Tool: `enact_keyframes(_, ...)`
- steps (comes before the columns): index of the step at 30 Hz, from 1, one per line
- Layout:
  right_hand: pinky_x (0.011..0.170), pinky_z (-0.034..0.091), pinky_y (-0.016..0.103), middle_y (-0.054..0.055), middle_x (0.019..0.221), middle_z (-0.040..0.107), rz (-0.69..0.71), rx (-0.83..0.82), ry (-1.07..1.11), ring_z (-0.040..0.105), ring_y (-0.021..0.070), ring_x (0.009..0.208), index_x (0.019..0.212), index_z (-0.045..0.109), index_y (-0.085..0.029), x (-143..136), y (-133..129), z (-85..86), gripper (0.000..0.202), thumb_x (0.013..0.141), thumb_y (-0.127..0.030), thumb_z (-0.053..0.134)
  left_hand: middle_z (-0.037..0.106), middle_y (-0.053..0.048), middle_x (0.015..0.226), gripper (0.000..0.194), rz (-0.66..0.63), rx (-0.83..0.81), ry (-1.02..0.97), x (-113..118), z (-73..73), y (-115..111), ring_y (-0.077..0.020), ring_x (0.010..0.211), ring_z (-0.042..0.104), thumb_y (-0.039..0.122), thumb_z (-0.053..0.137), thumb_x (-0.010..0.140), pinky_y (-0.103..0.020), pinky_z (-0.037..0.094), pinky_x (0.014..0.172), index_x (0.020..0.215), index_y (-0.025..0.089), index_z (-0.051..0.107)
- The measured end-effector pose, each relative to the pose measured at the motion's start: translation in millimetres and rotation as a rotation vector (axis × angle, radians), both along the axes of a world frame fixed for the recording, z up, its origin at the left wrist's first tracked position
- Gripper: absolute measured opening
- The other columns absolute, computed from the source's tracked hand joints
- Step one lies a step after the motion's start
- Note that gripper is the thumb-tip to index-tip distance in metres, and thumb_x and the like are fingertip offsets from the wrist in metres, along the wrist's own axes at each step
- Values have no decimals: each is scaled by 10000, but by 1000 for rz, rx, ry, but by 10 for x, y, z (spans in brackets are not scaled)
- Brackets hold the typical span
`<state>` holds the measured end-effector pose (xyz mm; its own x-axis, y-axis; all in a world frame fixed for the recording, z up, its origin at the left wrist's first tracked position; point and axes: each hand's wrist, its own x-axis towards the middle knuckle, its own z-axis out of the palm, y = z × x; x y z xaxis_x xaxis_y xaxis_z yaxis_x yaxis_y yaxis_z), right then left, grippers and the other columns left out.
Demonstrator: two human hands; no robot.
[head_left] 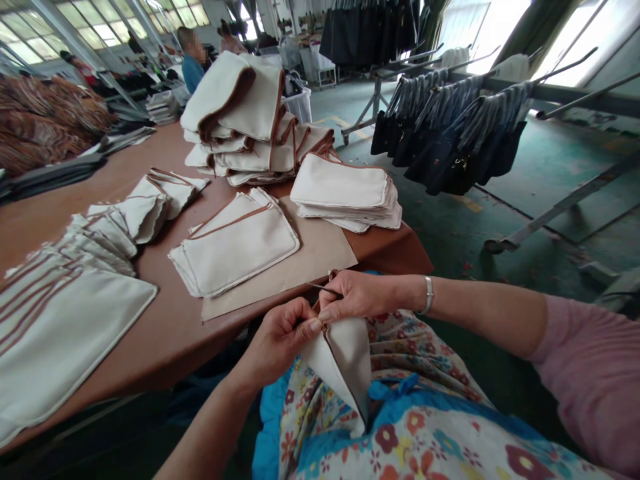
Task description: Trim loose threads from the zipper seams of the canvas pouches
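Observation:
A cream fabric piece with brown edging hangs over my lap, its top corner pinched between both hands. My left hand is closed on that corner, thumb and forefinger pressed together. Against it, my right hand is closed too, with a thin dark pointed tool sticking out to the left from its fingers; the tool's kind is hard to make out. Just beyond my hands, a small stack of cream pieces lies on a tan sheet on the brown table.
Cream pieces spread over the table's left side. Further back stand a tall pile and a neat stack. Dark bags hang from a wheeled rack on the right. A person is behind the pile.

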<state>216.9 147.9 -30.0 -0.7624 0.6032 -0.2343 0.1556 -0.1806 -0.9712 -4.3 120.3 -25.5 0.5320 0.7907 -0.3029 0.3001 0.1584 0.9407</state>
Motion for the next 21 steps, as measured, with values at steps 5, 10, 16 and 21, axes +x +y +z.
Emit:
enact_keyframes(5,460,300,157,-42,610,518,-53,17,72,409,44,517,753,583,-101,-69,17,-115,334,755,-410,711,430,40,639,383,-42,-37,54,-64,-32,77,-80,557,348,475,685,806,-188,240,494,734,159,481)
enact_keyframes(10,464,252,167,-67,574,433,-26,93,49,329,36,517,696,556,-106,-123,114,-66,336,757,-401,705,526,-16,804,406,-167,-65,-47,-70,166,216,-135,720,449,552,630,820,-220,370,636,853,151,577)
enact_keyframes(16,409,240,150,-81,535,368,-54,103,-24,302,30,454,723,535,-131,-144,108,-17,310,844,-403,622,542,-11,708,338,2,-218,-54,1,172,167,-115,630,474,452,687,814,-209,362,567,766,128,602)
enact_keyframes(21,382,350,153,59,809,626,-409,174,-4,545,87,575,992,639,-102,77,6,14,545,961,-564,352,583,1,598,328,225,-537,-182,-56,-70,-4,-71,477,471,372,820,688,-182,355,482,716,109,626)
